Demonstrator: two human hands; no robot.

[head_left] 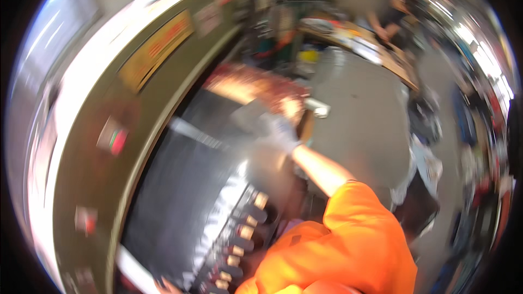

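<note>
My right hand (279, 135), in a grey glove, reaches out from an orange short sleeve over a dark flat machine bed (180, 177). Blurred by motion, it appears closed on a flat grey piece (250, 117) held just above the bed. Bare fingertips (168, 287) show at the lower edge beside a white bar (133, 269); whose they are, and what they grip, I cannot make out. Along the bed's near side runs a row of black and tan blocks (246, 232). A shiny reddish, copper-toned surface (261, 87) lies beyond the bed.
A long olive-green machine beam (155, 98) with a yellow label (158, 49) borders the bed on the left. To the right stands a wide grey table (354, 103), with a small white object (318, 108) at its left edge. Another person's hands (384, 34) are at a far wooden board (400, 68).
</note>
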